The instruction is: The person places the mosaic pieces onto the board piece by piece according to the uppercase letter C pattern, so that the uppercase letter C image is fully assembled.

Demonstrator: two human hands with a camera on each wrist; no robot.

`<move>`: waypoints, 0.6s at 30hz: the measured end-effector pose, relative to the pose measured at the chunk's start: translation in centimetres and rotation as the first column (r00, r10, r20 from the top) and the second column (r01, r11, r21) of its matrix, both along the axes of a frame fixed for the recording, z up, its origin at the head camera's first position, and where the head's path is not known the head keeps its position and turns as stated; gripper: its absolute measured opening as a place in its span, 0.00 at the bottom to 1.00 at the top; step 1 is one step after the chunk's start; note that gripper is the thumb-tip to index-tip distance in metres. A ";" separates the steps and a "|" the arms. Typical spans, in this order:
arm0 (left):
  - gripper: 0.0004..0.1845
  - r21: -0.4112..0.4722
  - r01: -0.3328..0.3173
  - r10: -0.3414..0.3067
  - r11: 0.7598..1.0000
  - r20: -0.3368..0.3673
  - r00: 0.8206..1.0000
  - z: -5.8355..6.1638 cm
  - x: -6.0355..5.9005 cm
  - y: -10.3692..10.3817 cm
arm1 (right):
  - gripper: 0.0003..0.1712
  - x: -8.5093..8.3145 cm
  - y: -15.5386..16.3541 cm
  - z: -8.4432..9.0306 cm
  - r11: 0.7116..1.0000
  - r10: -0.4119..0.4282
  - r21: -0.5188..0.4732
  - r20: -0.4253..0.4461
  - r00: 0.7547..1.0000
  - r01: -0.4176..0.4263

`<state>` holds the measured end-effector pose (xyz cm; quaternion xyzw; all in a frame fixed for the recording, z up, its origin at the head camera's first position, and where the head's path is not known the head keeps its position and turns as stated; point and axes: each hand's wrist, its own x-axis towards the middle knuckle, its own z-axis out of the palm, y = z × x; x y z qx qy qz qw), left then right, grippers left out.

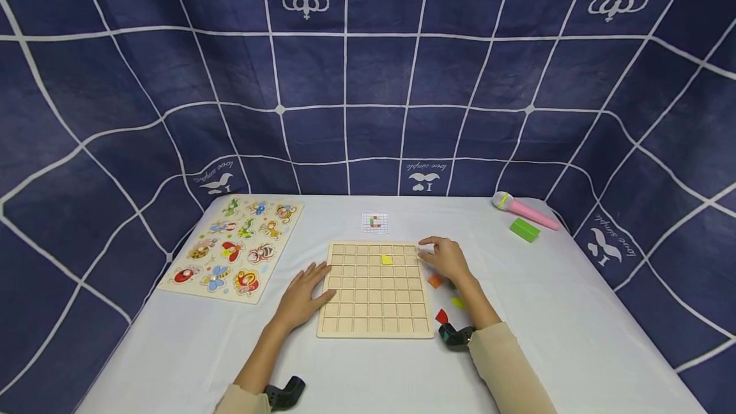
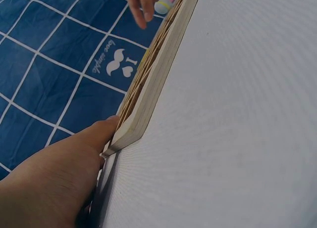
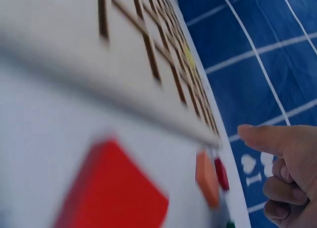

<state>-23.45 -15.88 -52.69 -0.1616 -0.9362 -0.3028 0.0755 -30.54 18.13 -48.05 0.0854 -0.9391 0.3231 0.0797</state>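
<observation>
A pale wooden grid board (image 1: 368,329) lies on the table with one yellow tile (image 1: 387,260) in its upper part. My left hand (image 1: 303,297) rests against the board's left edge, fingers stretched; in the left wrist view its thumb (image 2: 101,131) touches the board's corner. My right hand (image 1: 448,259) hovers beside the top right corner, thumb and index finger apart with nothing visible between them. Close by lie an orange piece (image 1: 436,280), a yellow-green piece (image 1: 457,303) and a red piece (image 1: 441,316). The right wrist view also shows a second red piece (image 3: 221,174) beyond the orange one.
Above the board lies a small pattern card (image 1: 375,223). A wooden puzzle with insect pictures (image 1: 232,248) is at the left. Toward the back right are a pink toy microphone (image 1: 526,211) and a green block (image 1: 524,230). A dark blue checked cloth (image 1: 379,75) hangs behind the table.
</observation>
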 end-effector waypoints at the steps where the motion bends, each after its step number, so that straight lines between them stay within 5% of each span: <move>1: 0.33 -0.001 0.001 -0.001 1.000 0.001 1.000 0.0 0.0 0.0 | 0.15 0.1 0.5 -0.1 1.000 -0.010 0.013 -0.001 1.000 0.010; 9: 0.33 0.002 -0.003 0.003 1.000 0.026 1.000 0.0 0.0 -0.2 | 0.19 0.6 2.5 -1.0 0.992 -0.060 0.113 0.066 0.996 0.052; 18: 0.33 0.000 -0.002 0.002 1.000 0.028 1.000 -0.1 -0.1 -0.1 | 0.17 0.9 2.6 -1.1 0.992 -0.068 0.104 0.019 0.998 0.066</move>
